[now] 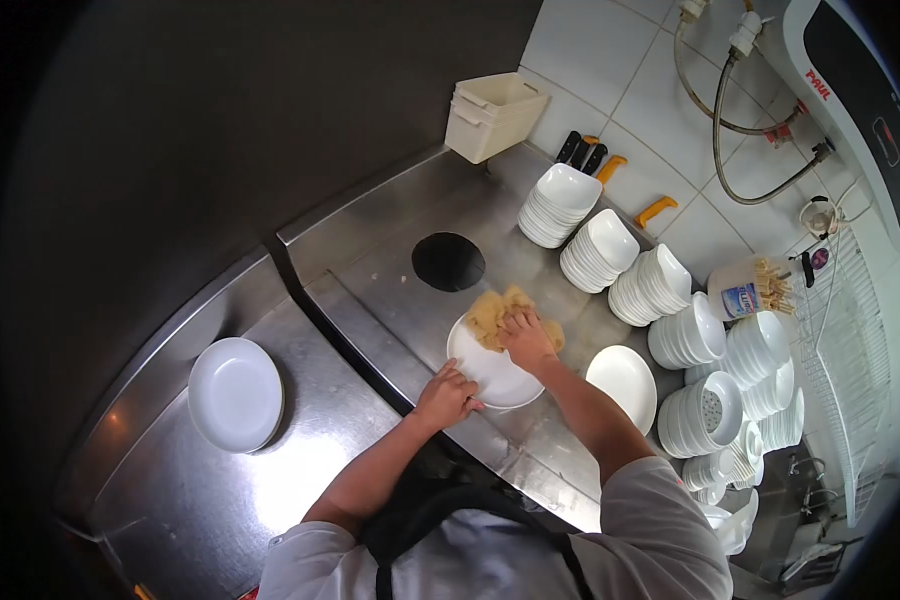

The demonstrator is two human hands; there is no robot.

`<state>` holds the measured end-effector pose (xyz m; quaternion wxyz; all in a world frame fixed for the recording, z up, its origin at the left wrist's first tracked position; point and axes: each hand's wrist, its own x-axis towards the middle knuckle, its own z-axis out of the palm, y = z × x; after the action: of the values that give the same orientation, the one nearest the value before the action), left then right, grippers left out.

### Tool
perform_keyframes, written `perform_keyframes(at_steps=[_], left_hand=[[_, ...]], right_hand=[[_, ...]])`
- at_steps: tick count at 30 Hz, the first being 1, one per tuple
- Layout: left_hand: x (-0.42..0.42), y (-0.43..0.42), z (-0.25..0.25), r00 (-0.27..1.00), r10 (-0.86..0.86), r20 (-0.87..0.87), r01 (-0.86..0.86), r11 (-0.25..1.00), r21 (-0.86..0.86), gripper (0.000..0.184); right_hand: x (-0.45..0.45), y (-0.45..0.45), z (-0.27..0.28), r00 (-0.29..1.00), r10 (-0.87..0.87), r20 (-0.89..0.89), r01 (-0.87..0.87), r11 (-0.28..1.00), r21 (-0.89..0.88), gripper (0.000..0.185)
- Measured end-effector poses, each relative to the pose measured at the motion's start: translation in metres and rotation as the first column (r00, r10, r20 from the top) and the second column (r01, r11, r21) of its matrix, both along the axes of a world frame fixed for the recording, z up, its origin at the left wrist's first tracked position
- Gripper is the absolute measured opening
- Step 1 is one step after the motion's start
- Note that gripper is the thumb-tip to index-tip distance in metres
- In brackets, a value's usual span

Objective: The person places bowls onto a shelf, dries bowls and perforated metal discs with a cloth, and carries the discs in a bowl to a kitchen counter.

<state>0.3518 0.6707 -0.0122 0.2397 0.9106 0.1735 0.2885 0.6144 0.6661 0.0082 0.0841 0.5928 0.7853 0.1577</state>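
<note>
A round white plate (497, 378) is in front of me over the steel counter. At its near left edge, my left hand (448, 398) grips the rim, with fingers on the upper surface. My right hand (526, 338) presses a crumpled yellowish-tan cloth (486, 316) against the far part of this plate, fingers bunched into the fabric. The cloth covers the plate's far rim and hangs over it. Just right of my right forearm lies another white plate (622, 385), partly hidden by the arm.
A white plate stack (235, 394) stands on the lower steel surface at left. Beyond my hands is a round dark opening (448, 262). Stacked white bowls (588, 250) line the wall side, near knives (582, 152), a cream bin (495, 115) and a tub of wooden sticks (740, 290).
</note>
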Motion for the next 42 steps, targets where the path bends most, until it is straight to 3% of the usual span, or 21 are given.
perform_keyframes(at_steps=[5, 8, 11, 12, 15, 16, 18, 20, 21, 24, 27, 28, 30, 32, 34, 36, 37, 38, 39, 40, 42], left_hand=[[0.002, -0.003, -0.007, 0.999, 0.014, 0.041, -0.012, 0.999, -0.042, 0.025], [0.002, 0.001, -0.008, 1.0, 0.01, 0.006, -0.009, 0.998, -0.059, 0.023], [0.003, -0.001, -0.023, 0.998, 0.022, 0.057, -0.018, 0.998, -0.066, 0.021], [0.004, 0.003, -0.032, 0.99, 0.039, 0.134, -0.035, 0.999, -0.033, 0.021], [-0.006, 0.003, -0.014, 0.982, 0.105, 0.157, -0.093, 0.992, -0.084, 0.028], [-0.007, -0.002, -0.002, 0.981, 0.148, 0.129, -0.141, 0.988, -0.064, 0.03], [-0.007, -0.002, 0.002, 0.99, 0.132, 0.052, -0.127, 0.988, -0.083, 0.043], [-0.004, -0.002, 0.0, 0.991, 0.126, 0.042, -0.118, 0.981, -0.151, 0.045], [-0.005, -0.002, -0.001, 0.991, 0.126, 0.035, -0.117, 0.975, -0.187, 0.047], [-0.006, 0.001, -0.007, 0.99, 0.132, -0.048, -0.139, 0.968, -0.207, 0.06], [-0.008, -0.001, 0.017, 0.985, 0.168, -0.038, -0.159, 0.804, -0.573, 0.075], [-0.009, 0.0, 0.021, 0.988, 0.132, -0.083, -0.155, 0.816, -0.557, 0.096], [-0.002, -0.002, 0.007, 0.965, 0.248, 0.083, -0.193, 0.889, -0.416, 0.102], [0.005, -0.002, -0.007, 0.937, 0.312, 0.16, -0.261, 0.925, -0.276, 0.111], [0.006, -0.004, -0.01, 0.942, 0.291, 0.167, -0.233, 0.925, -0.301, 0.113], [0.0, -0.012, 0.016, 0.956, 0.277, 0.097, -0.218, 0.892, -0.396, 0.119], [0.003, -0.008, 0.015, 0.964, 0.262, 0.044, -0.233, 0.913, -0.335, 0.119], [0.004, -0.003, 0.009, 0.968, 0.249, -0.015, -0.244, 0.931, -0.273, 0.119], [0.005, 0.001, 0.005, 0.968, 0.239, -0.074, -0.25, 0.945, -0.21, 0.12], [0.004, 0.0, 0.004, 0.961, 0.237, -0.145, -0.252, 0.962, -0.101, 0.097], [0.006, 0.006, 0.026, 0.958, 0.014, -0.287, -0.004, 0.999, 0.035, 0.078]], right_hand=[[-0.042, -0.054, 0.007, 0.833, -0.552, -0.023, 0.529, 0.81, -0.254, 0.031], [-0.075, -0.064, 0.017, 0.771, -0.613, -0.17, 0.459, 0.722, -0.518, 0.036], [-0.08, -0.048, -0.005, 0.279, -0.638, -0.718, 0.371, 0.761, -0.532, 0.038], [-0.078, -0.044, 0.002, -0.171, -0.547, -0.82, 0.342, 0.747, -0.57, 0.037], [-0.071, -0.024, 0.053, -0.427, -0.244, -0.871, 0.384, 0.823, -0.419, 0.043], [-0.063, -0.019, 0.055, -0.115, -0.277, -0.954, 0.429, 0.852, -0.299, 0.043], [-0.044, -0.009, 0.051, 0.514, -0.265, -0.816, 0.395, 0.917, -0.049, 0.044], [-0.041, -0.017, 0.038, 0.879, -0.126, -0.459, 0.244, 0.947, 0.209, 0.05], [-0.04, -0.021, 0.025, 0.974, -0.056, -0.221, 0.122, 0.947, 0.299, 0.053], [-0.058, -0.013, -0.019, 0.884, -0.196, -0.425, 0.255, 0.963, 0.086, 0.063], [-0.072, -0.01, -0.004, 0.735, -0.322, -0.597, 0.017, 0.889, -0.458, 0.068], [-0.082, -0.017, -0.006, 0.664, -0.267, -0.698, 0.003, 0.935, -0.355, 0.067], [-0.106, -0.038, -0.012, 0.51, -0.117, -0.852, 0.004, 0.991, -0.133, 0.066], [-0.116, -0.054, 0.004, 0.624, -0.24, -0.743, 0.086, 0.967, -0.24, 0.065], [-0.117, -0.061, 0.01, 0.653, -0.314, -0.689, 0.16, 0.947, -0.28, 0.064], [-0.095, -0.052, -0.005, 0.162, -0.545, -0.823, 0.172, 0.836, -0.52, 0.062], [-0.082, -0.047, -0.012, -0.106, -0.611, -0.784, 0.115, 0.776, -0.62, 0.061], [-0.081, -0.05, 0.005, -0.546, -0.427, -0.721, 0.121, 0.811, -0.572, 0.059], [-0.083, -0.057, 0.037, -0.861, -0.15, -0.485, 0.15, 0.837, -0.526, 0.056], [-0.081, -0.067, 0.069, -0.903, 0.014, -0.43, 0.211, 0.886, -0.414, 0.057], [-0.052, -0.089, 0.096, -0.919, 0.234, -0.317, 0.311, 0.925, -0.218, 0.057]])
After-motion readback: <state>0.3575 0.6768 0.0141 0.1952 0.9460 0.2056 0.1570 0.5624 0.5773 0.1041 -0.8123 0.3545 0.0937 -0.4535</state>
